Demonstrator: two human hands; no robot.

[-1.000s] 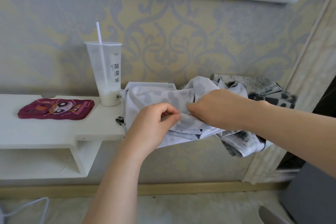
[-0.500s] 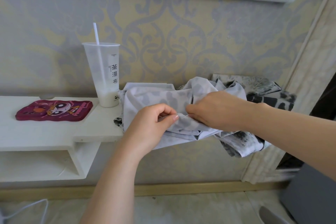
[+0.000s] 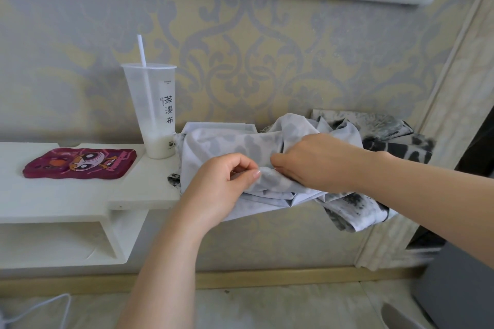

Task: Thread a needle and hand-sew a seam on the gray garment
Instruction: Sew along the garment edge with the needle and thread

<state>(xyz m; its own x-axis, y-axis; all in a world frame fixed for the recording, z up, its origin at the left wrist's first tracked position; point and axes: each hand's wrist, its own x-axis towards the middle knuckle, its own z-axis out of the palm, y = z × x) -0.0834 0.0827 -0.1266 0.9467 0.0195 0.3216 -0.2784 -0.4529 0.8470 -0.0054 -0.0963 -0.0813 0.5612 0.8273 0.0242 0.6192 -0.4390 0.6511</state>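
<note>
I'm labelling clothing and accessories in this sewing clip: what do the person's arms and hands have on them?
Nothing is worn as far as the view shows. Both forearms are bare to the frame edge, with no sleeve in view. The left hand and right hand have no gloves and no visible rings, watch or bracelet. The left thumbnail is short and looks unpainted.

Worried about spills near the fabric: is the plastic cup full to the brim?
No, the plastic cup holds only a little white liquid at its bottom.

The pale gray mottled cloth garment (image 3: pixel 240 147) looks thin, soft and matt. Beside it, the tall translucent plastic cup (image 3: pixel 153 112) is smooth and frosted, the maroon cartoon-printed phone case (image 3: pixel 80 163) glossy, the white painted shelf (image 3: pixel 66 195) matt.
</note>
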